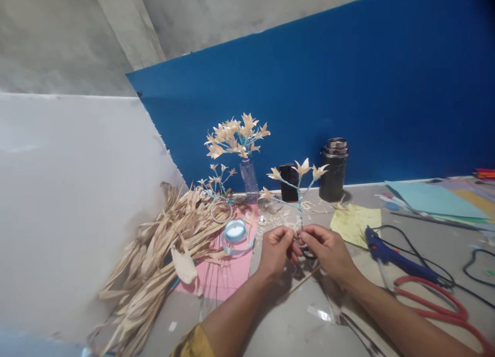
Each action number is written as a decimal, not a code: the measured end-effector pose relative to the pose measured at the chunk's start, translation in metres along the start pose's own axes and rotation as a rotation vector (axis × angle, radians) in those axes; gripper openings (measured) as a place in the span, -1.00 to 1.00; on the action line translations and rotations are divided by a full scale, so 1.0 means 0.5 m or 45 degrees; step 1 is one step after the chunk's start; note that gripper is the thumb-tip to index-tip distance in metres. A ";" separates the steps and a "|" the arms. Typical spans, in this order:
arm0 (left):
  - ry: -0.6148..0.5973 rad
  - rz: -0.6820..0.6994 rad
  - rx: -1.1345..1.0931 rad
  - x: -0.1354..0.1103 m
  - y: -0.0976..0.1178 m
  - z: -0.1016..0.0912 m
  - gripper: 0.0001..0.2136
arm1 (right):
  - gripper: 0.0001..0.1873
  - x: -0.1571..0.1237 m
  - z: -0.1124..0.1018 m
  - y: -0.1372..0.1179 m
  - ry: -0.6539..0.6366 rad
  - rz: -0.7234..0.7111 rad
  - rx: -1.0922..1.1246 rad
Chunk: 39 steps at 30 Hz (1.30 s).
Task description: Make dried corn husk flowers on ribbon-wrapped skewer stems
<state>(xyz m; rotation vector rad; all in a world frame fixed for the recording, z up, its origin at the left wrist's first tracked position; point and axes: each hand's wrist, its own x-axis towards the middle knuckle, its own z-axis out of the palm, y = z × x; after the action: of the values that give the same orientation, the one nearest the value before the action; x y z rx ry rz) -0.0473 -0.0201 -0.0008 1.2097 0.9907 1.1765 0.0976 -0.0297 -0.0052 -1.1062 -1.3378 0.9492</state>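
The left hand (275, 248) and right hand (328, 248) pinch the bottom of a small flower twig (299, 192), held up between them. Behind them a full bunch (235, 135) stands done. To their left, many dry husks (162, 243) lie unused.

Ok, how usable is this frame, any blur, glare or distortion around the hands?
Head view: dim, even light, soft throughout; the left hand and right hand pinching the flower sprig read clearly, fine stem detail smeared. Head view: wide-angle bend tilts the blue board; faint glare on the table.
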 end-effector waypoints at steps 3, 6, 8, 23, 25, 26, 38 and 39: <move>0.017 0.033 0.138 -0.006 0.000 0.002 -0.58 | -0.63 0.001 0.001 0.007 -0.015 0.030 0.016; 0.118 0.141 0.201 -0.007 0.006 0.004 -0.79 | -0.66 0.002 0.001 0.012 -0.023 0.013 -0.014; 0.147 0.184 0.177 -0.006 0.012 0.005 -0.82 | -0.68 0.002 0.000 0.012 -0.021 -0.007 -0.040; 0.192 0.319 0.333 0.003 -0.009 -0.001 -0.76 | -0.69 0.005 0.020 0.026 -0.218 -0.065 -0.191; 0.219 0.302 0.370 0.003 -0.011 -0.002 -0.78 | -0.73 0.006 0.023 0.031 -0.241 -0.066 -0.256; 0.226 0.288 0.378 0.002 -0.012 -0.002 -0.78 | -0.75 0.005 0.023 0.032 -0.243 -0.075 -0.290; 0.215 0.417 0.325 -0.016 -0.015 0.015 -0.76 | -0.71 -0.011 0.017 0.045 -0.067 -0.653 -0.674; 0.217 0.414 0.325 -0.016 -0.016 0.014 -0.75 | -0.71 -0.011 0.018 0.045 -0.034 -0.717 -0.685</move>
<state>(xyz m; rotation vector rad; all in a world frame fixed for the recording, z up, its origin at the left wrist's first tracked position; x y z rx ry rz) -0.0407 -0.0287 -0.0084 1.5344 1.1250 1.4583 0.0905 -0.0292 -0.0289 -1.0107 -1.8555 0.1893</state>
